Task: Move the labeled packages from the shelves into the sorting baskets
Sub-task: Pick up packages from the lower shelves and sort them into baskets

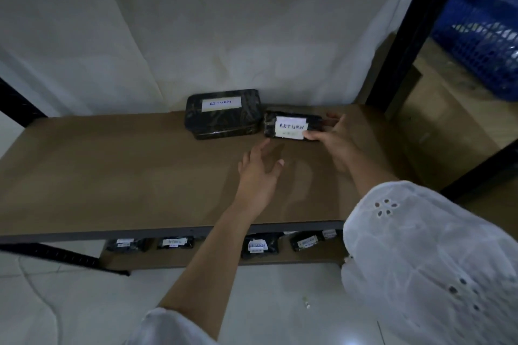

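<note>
Brown shelf (112, 165) ahead: your right hand (333, 137) pinches the small package (290, 126); your left hand (259, 176) hovers, fingers spread. Cup the package's left end, then lift level.

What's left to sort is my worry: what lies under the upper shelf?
A lower shelf with several black labelled packages along its front; anything farther back is covered by the upper shelf.
</note>
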Available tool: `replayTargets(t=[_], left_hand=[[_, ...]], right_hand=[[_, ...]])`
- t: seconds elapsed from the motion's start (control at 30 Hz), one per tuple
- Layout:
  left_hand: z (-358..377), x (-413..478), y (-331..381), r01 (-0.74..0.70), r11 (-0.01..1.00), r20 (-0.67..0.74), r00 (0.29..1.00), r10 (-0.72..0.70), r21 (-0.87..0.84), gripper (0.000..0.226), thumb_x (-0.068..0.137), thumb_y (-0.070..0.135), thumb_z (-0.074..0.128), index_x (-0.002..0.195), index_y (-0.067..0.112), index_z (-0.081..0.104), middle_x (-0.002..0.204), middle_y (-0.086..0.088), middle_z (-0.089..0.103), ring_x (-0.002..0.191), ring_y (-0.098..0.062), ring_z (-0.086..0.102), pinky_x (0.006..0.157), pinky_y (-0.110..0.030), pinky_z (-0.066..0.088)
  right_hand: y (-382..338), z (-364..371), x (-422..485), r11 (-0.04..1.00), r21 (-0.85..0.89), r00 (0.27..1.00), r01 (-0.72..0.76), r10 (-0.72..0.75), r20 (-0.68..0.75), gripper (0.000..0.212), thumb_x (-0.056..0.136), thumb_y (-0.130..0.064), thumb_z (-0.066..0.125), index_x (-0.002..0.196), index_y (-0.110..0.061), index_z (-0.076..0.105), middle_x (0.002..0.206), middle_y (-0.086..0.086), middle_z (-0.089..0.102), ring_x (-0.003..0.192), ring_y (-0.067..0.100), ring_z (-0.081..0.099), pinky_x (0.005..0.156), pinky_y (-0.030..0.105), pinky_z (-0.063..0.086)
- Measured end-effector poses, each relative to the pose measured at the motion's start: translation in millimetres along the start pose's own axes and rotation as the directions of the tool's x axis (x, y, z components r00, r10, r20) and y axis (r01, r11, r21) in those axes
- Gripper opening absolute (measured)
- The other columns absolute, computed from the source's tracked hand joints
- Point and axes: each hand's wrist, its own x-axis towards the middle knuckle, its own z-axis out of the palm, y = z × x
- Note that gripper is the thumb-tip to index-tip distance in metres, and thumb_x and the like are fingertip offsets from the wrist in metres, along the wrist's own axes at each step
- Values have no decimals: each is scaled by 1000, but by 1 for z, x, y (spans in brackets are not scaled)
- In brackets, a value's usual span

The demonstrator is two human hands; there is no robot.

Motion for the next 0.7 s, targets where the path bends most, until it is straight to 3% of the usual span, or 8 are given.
replayTargets(t=[0.13, 0.23, 0.3, 0.47, 0.57, 0.7], left_hand=[[-5, -9, 7, -6, 999, 17, 1000, 5, 54, 55, 93, 28, 55, 143, 27, 32, 138, 1, 41, 133, -19, 28, 105, -31, 23], [-7, -14, 11, 3, 998, -5, 1000, -2, 63, 56, 92, 27, 57, 143, 25, 34, 134, 1, 46, 130, -18, 31, 107, -33, 24], [-9, -16, 12, 13, 999, -37, 999, -11, 48, 54, 91, 27, 58, 141, 26, 37, 131, 1, 48, 129, -18, 33, 108, -36, 27], [-19, -30, 15, 34, 999, -28, 999, -34, 5, 54, 91, 28, 59, 140, 28, 35, 130, 2, 46, 129, -18, 34, 109, -42, 29], [-25, -46, 19, 62, 998, -31, 998, -62, -22, 55, 91, 29, 58, 141, 28, 34, 128, 4, 43, 130, -19, 34, 109, -46, 30], [-35, -81, 30, 60, 997, -55, 997, -62, -41, 54, 91, 29, 59, 139, 30, 36, 117, 10, 42, 127, -19, 38, 107, -46, 33]], right_hand=[[2, -8, -14, 994, 33, 985, -101, 96, 141, 91, 69, 11, 75, 144, -14, 30, 130, 5, 53, 117, 21, 53, 101, 31, 45], [-2, -12, -27, 984, 101, 974, -144, 124, 188, 74, 72, 12, 71, 137, -7, 41, 126, 9, 58, 100, 17, 60, 63, 10, 50], [-5, -17, -37, 978, 115, 967, -177, 150, 208, 64, 75, 8, 70, 133, -7, 46, 118, 8, 62, 85, 11, 61, 53, 9, 46], [-9, -31, -63, 954, 76, 920, -289, 256, 296, 44, 82, -9, 69, 123, -19, 56, 112, 2, 67, 100, 14, 59, 91, 27, 42], [-16, -40, -88, 916, 169, 893, -365, 292, 343, 44, 78, -19, 71, 119, -16, 58, 103, 0, 69, 94, 15, 59, 83, 25, 42], [-24, -55, -128, 807, 413, 889, -422, 278, 364, 54, 72, -24, 71, 122, -12, 54, 112, 9, 67, 102, 23, 64, 92, 34, 50]])
